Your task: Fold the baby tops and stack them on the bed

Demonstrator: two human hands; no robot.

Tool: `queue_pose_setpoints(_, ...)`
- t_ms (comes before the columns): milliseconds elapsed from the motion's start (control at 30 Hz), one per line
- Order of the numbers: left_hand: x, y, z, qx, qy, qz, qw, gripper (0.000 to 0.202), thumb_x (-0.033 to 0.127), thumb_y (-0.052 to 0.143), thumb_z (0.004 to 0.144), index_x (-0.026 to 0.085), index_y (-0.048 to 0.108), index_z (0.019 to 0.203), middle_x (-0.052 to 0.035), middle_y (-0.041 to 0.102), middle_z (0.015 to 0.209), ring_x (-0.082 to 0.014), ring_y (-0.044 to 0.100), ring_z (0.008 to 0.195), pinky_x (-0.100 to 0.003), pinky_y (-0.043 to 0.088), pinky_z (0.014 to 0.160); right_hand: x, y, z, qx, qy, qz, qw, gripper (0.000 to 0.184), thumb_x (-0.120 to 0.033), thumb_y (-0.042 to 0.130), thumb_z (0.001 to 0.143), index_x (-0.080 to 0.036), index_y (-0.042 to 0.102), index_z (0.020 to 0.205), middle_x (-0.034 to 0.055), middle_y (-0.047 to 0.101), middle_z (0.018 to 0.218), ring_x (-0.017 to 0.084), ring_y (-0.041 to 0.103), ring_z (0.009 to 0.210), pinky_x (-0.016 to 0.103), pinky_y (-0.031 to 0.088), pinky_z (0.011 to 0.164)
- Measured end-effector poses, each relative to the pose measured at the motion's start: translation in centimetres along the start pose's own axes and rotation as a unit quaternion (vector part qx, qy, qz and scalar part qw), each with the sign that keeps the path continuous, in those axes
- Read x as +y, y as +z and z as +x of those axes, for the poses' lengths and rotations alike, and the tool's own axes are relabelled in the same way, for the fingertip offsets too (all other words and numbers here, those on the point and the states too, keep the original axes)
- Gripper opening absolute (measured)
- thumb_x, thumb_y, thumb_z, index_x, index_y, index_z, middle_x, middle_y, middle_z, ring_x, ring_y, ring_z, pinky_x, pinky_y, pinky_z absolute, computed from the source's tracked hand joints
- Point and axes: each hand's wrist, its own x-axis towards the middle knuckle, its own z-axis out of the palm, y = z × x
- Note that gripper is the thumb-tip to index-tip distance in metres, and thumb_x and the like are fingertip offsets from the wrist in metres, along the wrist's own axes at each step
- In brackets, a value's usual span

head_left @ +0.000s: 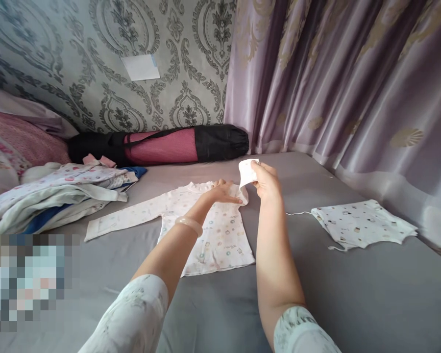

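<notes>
A small white long-sleeved shirt [220, 240] with a faint print lies spread on the grey bed sheet. Its sleeve on the left stretches out flat. My left hand [222, 192] rests on the upper part of the shirt near the shoulder, fingers spread, palm down. In my right hand [266, 179] the cuff end of the other sleeve is pinched and lifted off the bed, with the sleeve bent up from the shoulder. A pale bangle [189, 225] circles my left wrist.
A folded white printed garment [360, 223] with strings lies at the right. Several clothes are piled [69, 191] at the left. Behind, a black and pink long bag [161, 145] lies along the patterned wall. Purple curtains [338, 73] hang at the right. The lower left is blurred out.
</notes>
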Motion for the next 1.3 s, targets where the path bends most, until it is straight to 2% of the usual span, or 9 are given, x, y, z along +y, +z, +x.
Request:
queue_pose_setpoints(100, -1.9, 0.0, -1.9, 0.077, -0.012, -0.157, 0.985, 0.089, 0.061, 0.072, 0.071, 0.021, 0.043, 0.144, -0.0194, 0.046, 0.142, -0.0369, 0.043, 0.132, -0.044, 0.039, 0.103, 0.8, 1.4, -0.3, -0.020, 0.006, -0.002, 1.000, 0.009, -0.017, 0.064, 0.078, -0.015, 0.065, 0.069, -0.0030, 0.064, 0.057, 0.009, 0.057, 0.050, 0.017, 0.041, 0.046)
queue_pose_setpoints(167, -3.5, -0.2, -3.5, 0.139, -0.041, -0.291, 0.946, 0.069, 0.050, 0.070, 0.079, 0.018, 0.051, 0.136, -0.0181, 0.055, 0.134, -0.0312, 0.053, 0.123, -0.039, 0.044, 0.098, 1.6, 2.4, -0.4, -0.035, 0.008, -0.007, 0.999, 0.009, -0.017, 0.064, 0.077, -0.015, 0.065, 0.069, -0.0038, 0.062, 0.055, 0.009, 0.055, 0.049, 0.018, 0.041, 0.046)
queue_pose_setpoints(333, -7.7, -0.9, -7.6, 0.215, -0.112, -0.592, 0.768, 0.035, 0.038, 0.066, 0.087, 0.014, 0.060, 0.112, -0.0155, 0.066, 0.117, -0.0217, 0.066, 0.102, -0.034, 0.051, 0.091, 4.4, 4.8, -0.5, -0.081, 0.021, -0.033, 0.996, 0.010, -0.018, 0.061, 0.077, -0.016, 0.065, 0.069, -0.0055, 0.057, 0.052, 0.009, 0.053, 0.049, 0.019, 0.040, 0.047)
queue_pose_setpoints(433, -9.3, -0.7, -9.4, 0.232, -0.110, -0.672, 0.695, 0.029, 0.032, 0.067, 0.088, 0.013, 0.059, 0.108, -0.0146, 0.068, 0.109, -0.0189, 0.069, 0.093, -0.035, 0.054, 0.090, 6.5, 6.1, -0.7, -0.104, 0.027, -0.063, 0.992, 0.008, -0.020, 0.060, 0.076, -0.017, 0.065, 0.070, -0.0063, 0.055, 0.051, 0.010, 0.052, 0.050, 0.020, 0.040, 0.048)
queue_pose_setpoints(600, -9.9, -0.2, -10.1, 0.238, -0.110, -0.712, 0.652, 0.026, 0.028, 0.066, 0.089, 0.011, 0.056, 0.106, -0.0135, 0.069, 0.097, -0.0185, 0.071, 0.085, -0.036, 0.055, 0.089, 10.1, 7.5, -1.6, -0.155, 0.045, -0.126, 0.979, 0.009, -0.026, 0.059, 0.074, -0.019, 0.063, 0.071, -0.0060, 0.054, 0.055, 0.012, 0.052, 0.052, 0.022, 0.039, 0.048)
queue_pose_setpoints(833, -10.1, 0.4, -9.2, 0.222, -0.101, -0.716, 0.654, 0.019, 0.028, 0.064, 0.090, 0.010, 0.060, 0.096, -0.0130, 0.069, 0.091, -0.0175, 0.070, 0.081, -0.034, 0.054, 0.087, 13.2, 8.6, -2.7, -0.205, 0.037, -0.162, 0.965, 0.015, -0.031, 0.060, 0.076, -0.021, 0.055, 0.066, -0.0059, 0.053, 0.057, 0.013, 0.055, 0.057, 0.023, 0.045, 0.055)
queue_pose_setpoints(967, -10.8, 0.8, -8.8, 0.237, -0.091, -0.687, 0.681, 0.028, 0.037, 0.067, 0.087, 0.011, 0.065, 0.095, -0.0090, 0.069, 0.082, -0.0183, 0.068, 0.079, -0.032, 0.053, 0.080, 13.5, 9.2, -3.3, -0.247, 0.099, -0.102, 0.959, 0.013, -0.032, 0.055, 0.086, -0.021, 0.062, 0.088, 0.0034, 0.071, 0.093, 0.016, 0.068, 0.082, 0.028, 0.054, 0.074)
queue_pose_setpoints(1100, -11.2, 0.9, -9.0, 0.287, -0.114, -0.603, 0.735, 0.038, 0.045, 0.070, 0.081, 0.012, 0.068, 0.101, -0.0072, 0.069, 0.082, -0.0181, 0.065, 0.079, -0.027, 0.050, 0.072, 12.6, 9.3, -3.6, -0.242, 0.120, -0.117, 0.956, 0.016, -0.029, 0.051, 0.092, -0.020, 0.063, 0.097, 0.0099, 0.071, 0.114, 0.018, 0.068, 0.099, 0.032, 0.054, 0.086)
queue_pose_setpoints(1300, -11.7, 0.7, -9.7, 0.291, -0.164, -0.432, 0.838, 0.066, 0.027, 0.070, 0.074, 0.017, 0.052, 0.137, -0.0008, 0.061, 0.078, -0.0127, 0.054, 0.061, -0.022, 0.042, 0.057, 8.2, 6.0, -0.9, -0.233, 0.057, -0.113, 0.964, 0.013, -0.024, 0.053, 0.094, -0.017, 0.064, 0.096, 0.0113, 0.074, 0.106, 0.016, 0.071, 0.091, 0.031, 0.054, 0.088)
